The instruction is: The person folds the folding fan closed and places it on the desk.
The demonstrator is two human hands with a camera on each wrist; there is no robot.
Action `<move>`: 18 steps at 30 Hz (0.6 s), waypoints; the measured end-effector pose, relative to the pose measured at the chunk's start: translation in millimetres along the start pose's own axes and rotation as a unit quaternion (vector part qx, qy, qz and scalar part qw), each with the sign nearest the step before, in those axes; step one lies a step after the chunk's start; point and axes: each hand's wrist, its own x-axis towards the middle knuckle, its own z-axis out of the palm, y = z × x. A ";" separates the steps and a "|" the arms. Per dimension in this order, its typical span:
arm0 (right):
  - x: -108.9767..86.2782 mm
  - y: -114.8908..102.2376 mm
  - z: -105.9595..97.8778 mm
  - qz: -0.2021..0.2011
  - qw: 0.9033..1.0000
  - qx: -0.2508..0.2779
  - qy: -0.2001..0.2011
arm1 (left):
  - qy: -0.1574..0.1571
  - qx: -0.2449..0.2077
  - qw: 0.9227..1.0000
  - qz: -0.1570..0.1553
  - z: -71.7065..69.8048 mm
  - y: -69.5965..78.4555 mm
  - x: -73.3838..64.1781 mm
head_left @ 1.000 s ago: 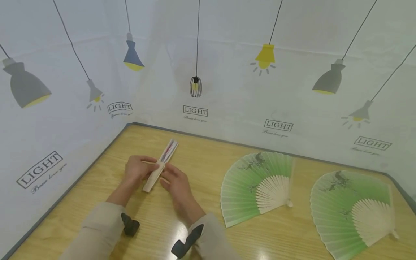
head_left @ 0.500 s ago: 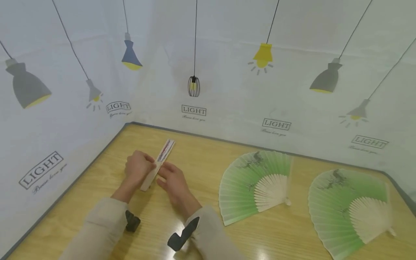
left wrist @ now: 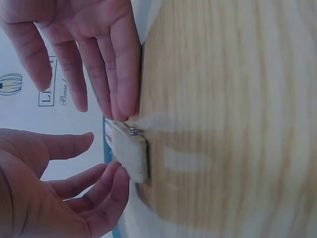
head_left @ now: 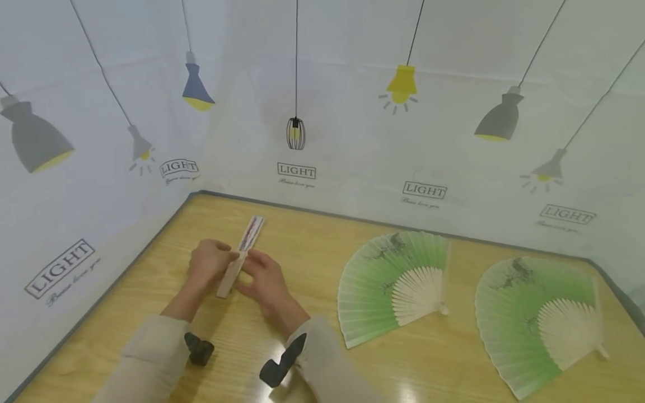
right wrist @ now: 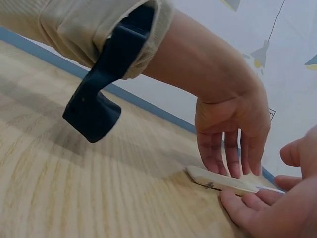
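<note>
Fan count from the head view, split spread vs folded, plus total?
Spread green fans: 2
Folded fan, between the left hand and the right hand: 1
Total: 3

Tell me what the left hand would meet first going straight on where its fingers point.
The folded fan. The left hand points at its long side, fingers seemingly touching it, though depth is hard to judge; the right hand is on the other side.
</note>
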 end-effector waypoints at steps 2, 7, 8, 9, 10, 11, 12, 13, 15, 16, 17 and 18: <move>0.0 -5.6 -4.3 0.000 1.000 -0.010 0.001 | 0.012 0.000 1.000 0.006 -2.2 3.2 -1.5; -11.1 -33.6 -27.0 -0.014 1.000 -0.015 -0.005 | 0.054 -0.027 0.997 0.045 -3.0 22.6 -10.1; -16.1 -40.1 -34.2 -0.021 1.000 -0.016 -0.012 | 0.059 -0.045 0.996 0.057 -1.2 27.6 -13.0; -22.0 -46.3 -42.3 -0.032 0.999 -0.024 -0.022 | 0.061 -0.066 0.993 0.071 1.5 32.3 -16.4; -28.1 -52.0 -51.3 -0.042 0.998 -0.025 -0.033 | 0.059 -0.087 0.991 0.085 5.0 36.7 -19.6; -34.4 -57.2 -61.0 -0.055 0.997 -0.031 -0.044 | 0.056 -0.107 0.988 0.099 9.0 40.8 -23.1; -40.5 -61.8 -70.5 -0.065 0.996 -0.034 -0.047 | 0.048 -0.127 0.984 0.112 13.5 44.4 -26.7; -46.2 -65.7 -80.3 -0.079 0.995 -0.037 -0.048 | 0.039 -0.147 0.981 0.124 18.3 47.7 -30.2; -56.5 -72.5 -99.4 -0.104 0.993 -0.043 -0.043 | 0.016 -0.181 0.974 0.138 28.4 53.1 -37.0; -61.1 -75.8 -108.0 -0.111 0.992 -0.043 -0.035 | 0.004 -0.195 0.970 0.143 33.3 55.5 -40.4; -65.7 -78.8 -116.6 -0.121 0.991 -0.047 -0.031 | -0.008 -0.211 0.967 0.146 38.1 57.9 -44.2; -70.1 -81.6 -125.0 -0.127 0.990 -0.052 -0.027 | -0.019 -0.225 0.963 0.147 42.8 60.1 -47.9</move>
